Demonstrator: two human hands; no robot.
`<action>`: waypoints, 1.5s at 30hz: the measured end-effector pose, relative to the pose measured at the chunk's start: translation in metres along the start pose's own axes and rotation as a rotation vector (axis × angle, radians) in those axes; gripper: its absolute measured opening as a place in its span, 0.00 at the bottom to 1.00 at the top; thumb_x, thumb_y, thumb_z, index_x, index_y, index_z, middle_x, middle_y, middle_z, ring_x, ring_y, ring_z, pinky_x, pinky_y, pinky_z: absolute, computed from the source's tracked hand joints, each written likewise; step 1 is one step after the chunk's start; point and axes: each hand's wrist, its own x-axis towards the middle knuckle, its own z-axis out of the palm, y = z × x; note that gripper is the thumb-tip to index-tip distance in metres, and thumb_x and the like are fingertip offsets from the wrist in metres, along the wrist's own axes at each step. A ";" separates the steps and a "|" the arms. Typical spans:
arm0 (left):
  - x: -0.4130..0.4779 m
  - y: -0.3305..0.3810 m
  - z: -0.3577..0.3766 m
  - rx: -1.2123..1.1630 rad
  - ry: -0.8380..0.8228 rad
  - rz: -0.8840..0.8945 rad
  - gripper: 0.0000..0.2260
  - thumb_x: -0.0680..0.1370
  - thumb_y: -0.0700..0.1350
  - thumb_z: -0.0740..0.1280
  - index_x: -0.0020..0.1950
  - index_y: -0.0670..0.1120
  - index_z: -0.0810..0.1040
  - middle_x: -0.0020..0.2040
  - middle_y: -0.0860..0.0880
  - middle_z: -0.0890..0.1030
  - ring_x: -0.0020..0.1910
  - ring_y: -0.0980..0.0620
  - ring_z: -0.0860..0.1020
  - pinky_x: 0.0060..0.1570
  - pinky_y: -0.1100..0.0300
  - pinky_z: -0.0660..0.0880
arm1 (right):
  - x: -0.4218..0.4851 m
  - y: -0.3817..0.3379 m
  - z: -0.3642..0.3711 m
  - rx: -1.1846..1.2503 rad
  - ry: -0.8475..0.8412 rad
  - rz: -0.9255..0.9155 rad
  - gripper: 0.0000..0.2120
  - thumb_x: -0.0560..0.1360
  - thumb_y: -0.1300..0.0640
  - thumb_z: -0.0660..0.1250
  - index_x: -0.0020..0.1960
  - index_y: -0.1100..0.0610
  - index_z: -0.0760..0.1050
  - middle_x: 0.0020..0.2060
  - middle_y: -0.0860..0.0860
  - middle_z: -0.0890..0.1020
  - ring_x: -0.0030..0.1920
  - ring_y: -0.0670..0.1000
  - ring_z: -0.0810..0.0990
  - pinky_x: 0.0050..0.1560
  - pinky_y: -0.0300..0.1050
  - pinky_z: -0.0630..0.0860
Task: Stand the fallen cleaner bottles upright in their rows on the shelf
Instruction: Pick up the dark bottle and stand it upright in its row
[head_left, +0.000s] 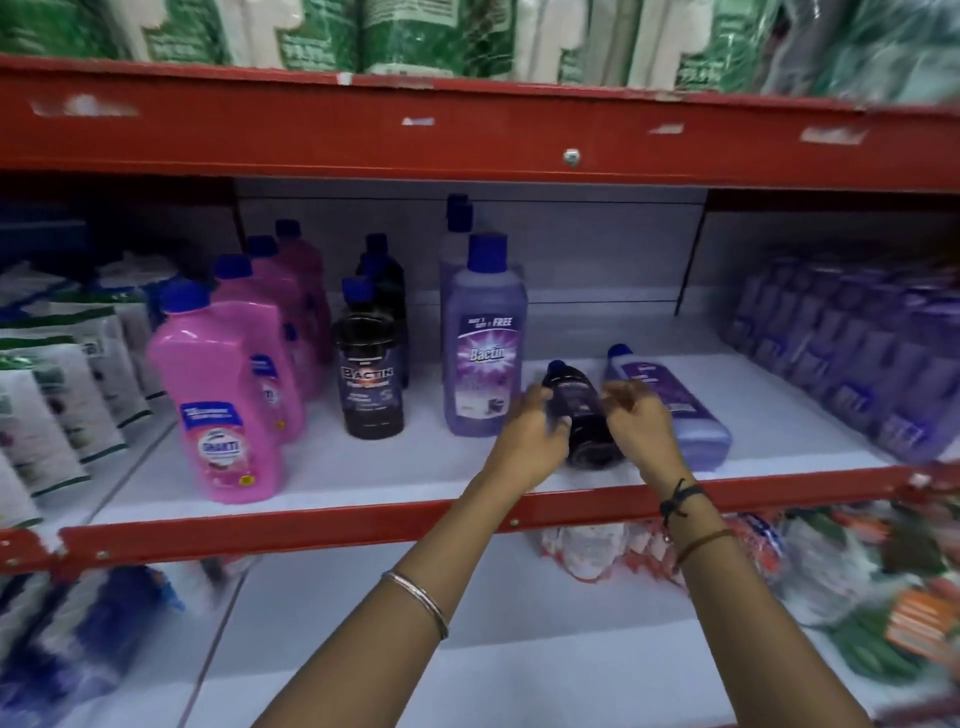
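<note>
four pink bottles (223, 400) upright, three black bottles (370, 364) upright — one black bottle (582, 410) fallen, one purple bottle (670, 405) fallen

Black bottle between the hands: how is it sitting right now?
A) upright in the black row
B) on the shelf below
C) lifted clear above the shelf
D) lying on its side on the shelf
D: the black bottle lies flat beside the fallen purple bottle, cap pointing to the back, left hand and right hand flanking it.

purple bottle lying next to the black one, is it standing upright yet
No, the purple bottle lies on its side on the shelf, cap pointing toward the back, just right of the fallen black bottle.
</note>
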 end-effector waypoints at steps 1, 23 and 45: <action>0.006 0.000 0.008 0.014 -0.031 -0.040 0.15 0.78 0.40 0.60 0.64 0.40 0.67 0.63 0.38 0.73 0.60 0.40 0.73 0.52 0.58 0.69 | 0.003 0.003 0.000 -0.021 -0.019 -0.003 0.12 0.77 0.57 0.60 0.54 0.62 0.76 0.52 0.62 0.81 0.51 0.60 0.78 0.49 0.48 0.73; -0.009 0.002 -0.006 -0.177 0.160 0.068 0.32 0.69 0.31 0.70 0.69 0.49 0.65 0.59 0.52 0.66 0.58 0.51 0.74 0.59 0.55 0.76 | -0.020 -0.008 -0.006 0.294 -0.061 -0.080 0.18 0.72 0.60 0.69 0.62 0.61 0.75 0.54 0.53 0.81 0.52 0.51 0.80 0.54 0.47 0.78; -0.089 -0.088 -0.153 -0.184 0.386 0.120 0.31 0.70 0.29 0.64 0.66 0.56 0.64 0.61 0.52 0.76 0.58 0.59 0.76 0.58 0.61 0.75 | -0.100 -0.088 0.148 0.478 -0.294 -0.192 0.19 0.73 0.60 0.68 0.62 0.54 0.68 0.59 0.53 0.76 0.61 0.52 0.75 0.61 0.46 0.74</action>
